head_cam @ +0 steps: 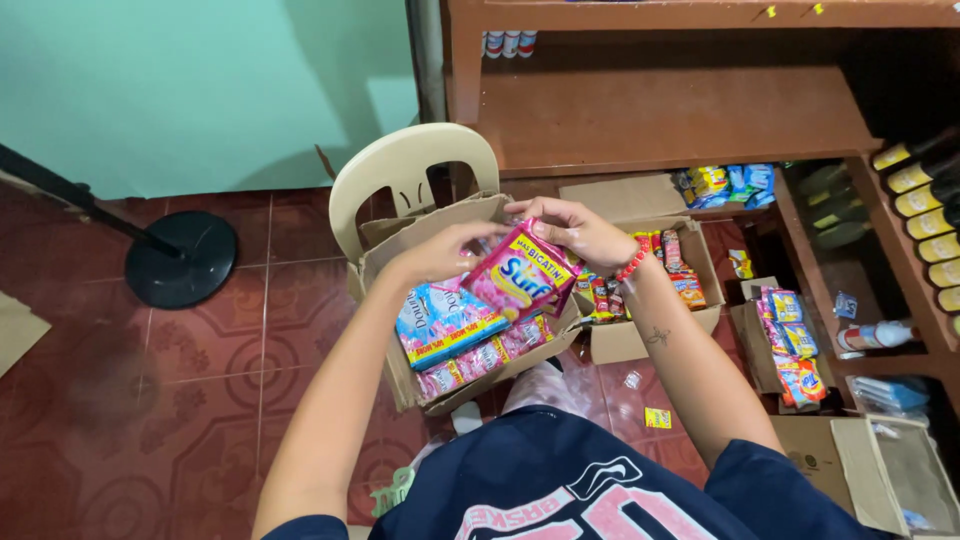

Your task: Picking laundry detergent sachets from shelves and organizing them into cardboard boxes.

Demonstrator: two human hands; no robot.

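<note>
I see the pink sachet [522, 272] held above the open cardboard box [425, 235], long axis tilted, top toward upper right. Left hand [440, 252] pinches its left edge; right hand [578, 232] curls closed over the top, fingertips probably gripping.

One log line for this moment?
left hand: holds pink sachet | right hand: holds it too | below: cardboard box of sachets

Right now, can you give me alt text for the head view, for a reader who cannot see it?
Both hands, left hand and right hand, hold a pink sachet pack over an open cardboard box of pink and blue sachets resting on a cream plastic chair. More boxes of small packets sit on the red tiled floor beside wooden shelves.
</note>
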